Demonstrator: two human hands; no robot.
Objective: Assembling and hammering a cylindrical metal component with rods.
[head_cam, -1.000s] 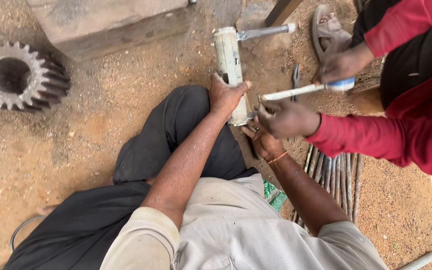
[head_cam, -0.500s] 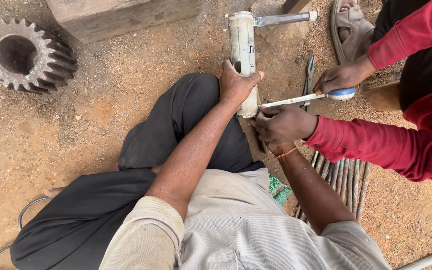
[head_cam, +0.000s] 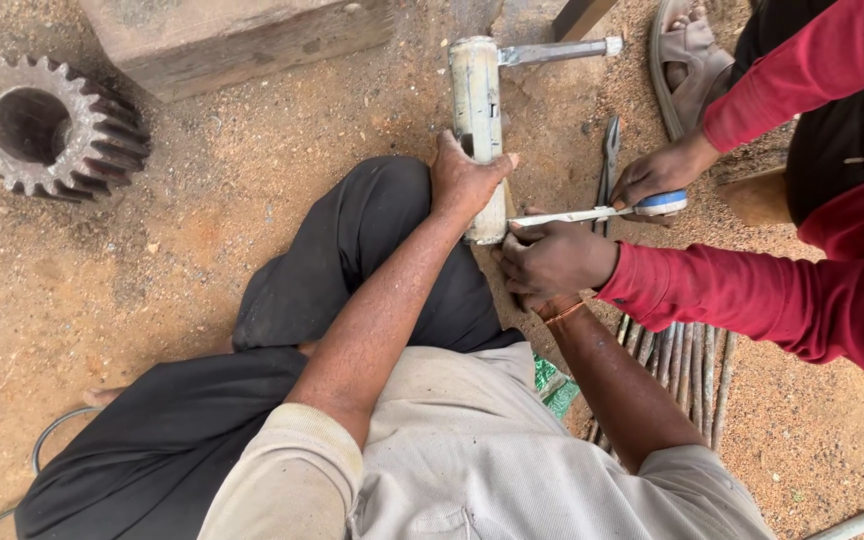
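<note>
Left hand [head_cam: 464, 182] clasping worn, pale metal cylinder [head_cam: 478, 110], crosswise rod [head_cam: 557, 51]

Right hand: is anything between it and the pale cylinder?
Yes. A co-worker's hand in a red sleeve lies over the right hand, hiding most of it, beside the near end of the pale cylinder. The left hand already grips the cylinder directly.

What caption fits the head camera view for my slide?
Seated on sandy ground, a person's left hand grips a pale metal cylinder while a red-sleeved co-worker's hands hold a caliper against it.
</note>
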